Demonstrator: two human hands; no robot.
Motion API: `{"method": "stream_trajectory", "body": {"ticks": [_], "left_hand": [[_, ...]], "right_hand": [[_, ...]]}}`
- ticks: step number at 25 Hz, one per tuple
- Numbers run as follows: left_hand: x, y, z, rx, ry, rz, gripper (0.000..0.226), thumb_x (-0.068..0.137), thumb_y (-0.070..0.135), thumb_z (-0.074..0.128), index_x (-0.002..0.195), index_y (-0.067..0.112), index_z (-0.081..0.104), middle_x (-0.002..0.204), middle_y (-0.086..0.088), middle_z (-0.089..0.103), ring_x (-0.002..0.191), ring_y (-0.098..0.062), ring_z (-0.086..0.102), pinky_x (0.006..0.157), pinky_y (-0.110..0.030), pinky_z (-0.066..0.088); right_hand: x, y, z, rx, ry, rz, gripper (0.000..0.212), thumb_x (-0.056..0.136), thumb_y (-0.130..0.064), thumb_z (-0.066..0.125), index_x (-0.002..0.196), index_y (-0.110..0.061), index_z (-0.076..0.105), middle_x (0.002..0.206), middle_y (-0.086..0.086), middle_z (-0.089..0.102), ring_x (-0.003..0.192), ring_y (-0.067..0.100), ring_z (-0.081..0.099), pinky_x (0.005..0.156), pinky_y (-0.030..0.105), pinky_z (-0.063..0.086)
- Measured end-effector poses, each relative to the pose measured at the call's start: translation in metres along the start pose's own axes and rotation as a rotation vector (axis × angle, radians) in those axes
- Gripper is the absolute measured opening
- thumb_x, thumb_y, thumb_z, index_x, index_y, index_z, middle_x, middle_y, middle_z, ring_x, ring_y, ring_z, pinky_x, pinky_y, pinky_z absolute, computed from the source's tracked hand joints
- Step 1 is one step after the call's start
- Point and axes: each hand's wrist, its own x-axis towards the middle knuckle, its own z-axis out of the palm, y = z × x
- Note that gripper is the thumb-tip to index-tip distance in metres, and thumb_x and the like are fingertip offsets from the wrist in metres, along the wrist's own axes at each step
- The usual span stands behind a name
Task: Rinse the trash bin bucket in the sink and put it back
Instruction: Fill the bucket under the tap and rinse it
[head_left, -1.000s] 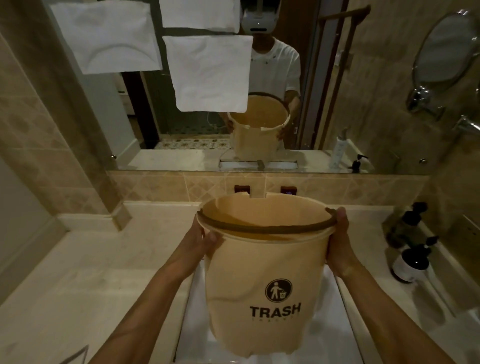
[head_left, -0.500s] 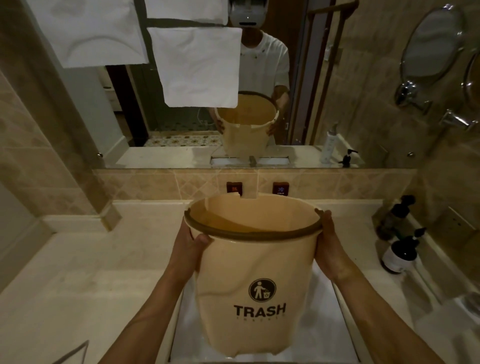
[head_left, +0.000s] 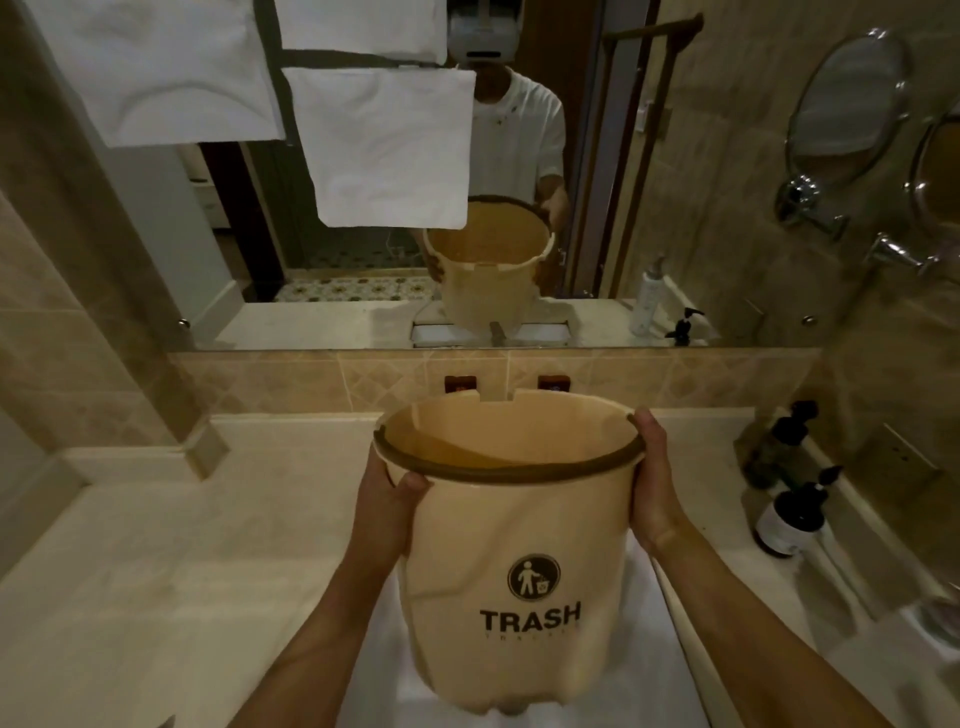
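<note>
A beige trash bucket (head_left: 519, 545) with a dark rim band and a black "TRASH" mark hangs in the air above the white sink (head_left: 670, 675). My left hand (head_left: 387, 499) grips its left side just under the rim, thumb on the front wall. My right hand (head_left: 654, 483) holds the right side, fingers wrapped behind the rim. The bucket leans slightly, its mouth turned toward the mirror. Its inside looks wet or brownish. The bucket hides the tap.
A pale stone counter (head_left: 182, 545) runs left and right of the sink. Two dark pump bottles (head_left: 792, 512) stand at the right. The wall mirror (head_left: 597, 182) has white cloths (head_left: 389, 145) hung in front. A round shaving mirror (head_left: 847, 104) juts from the right wall.
The bucket has sunk a little lower over the sink and drifted slightly left in view. Both hands keep the same hold.
</note>
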Motion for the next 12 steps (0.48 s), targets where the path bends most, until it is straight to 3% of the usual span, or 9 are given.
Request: {"method": "stream_trajectory", "body": {"ticks": [4, 7, 12], "left_hand": [[-0.023, -0.016, -0.011, -0.003, 0.036, -0.009, 0.115, 0.059, 0.091, 0.051, 0.133, 0.004, 0.049, 0.127, -0.007, 0.062, 0.118, -0.015, 0.058, 0.097, -0.033, 0.049], [-0.021, -0.016, -0.017, -0.018, 0.118, -0.015, 0.118, 0.054, 0.095, 0.049, 0.131, 0.006, 0.051, 0.123, -0.001, 0.063, 0.113, -0.007, 0.060, 0.093, -0.031, 0.051], [-0.006, -0.011, 0.006, -0.027, 0.029, 0.043, 0.111, 0.066, 0.088, 0.049, 0.136, 0.002, 0.045, 0.129, -0.005, 0.059, 0.121, -0.016, 0.057, 0.098, -0.029, 0.047]], "right_hand": [[-0.010, 0.013, 0.007, -0.046, -0.045, 0.057, 0.086, 0.065, -0.081, 0.050, 0.117, -0.014, 0.067, 0.106, 0.014, 0.073, 0.101, 0.026, 0.068, 0.083, 0.039, 0.052], [-0.005, 0.012, 0.016, -0.063, -0.047, 0.047, 0.072, 0.076, -0.070, 0.041, 0.112, -0.014, 0.068, 0.101, 0.011, 0.074, 0.095, 0.023, 0.070, 0.075, 0.032, 0.054], [0.003, 0.008, -0.003, -0.041, 0.058, -0.027, 0.051, 0.100, -0.046, 0.026, 0.090, -0.014, 0.065, 0.073, -0.003, 0.072, 0.073, 0.007, 0.067, 0.065, 0.021, 0.052]]}}
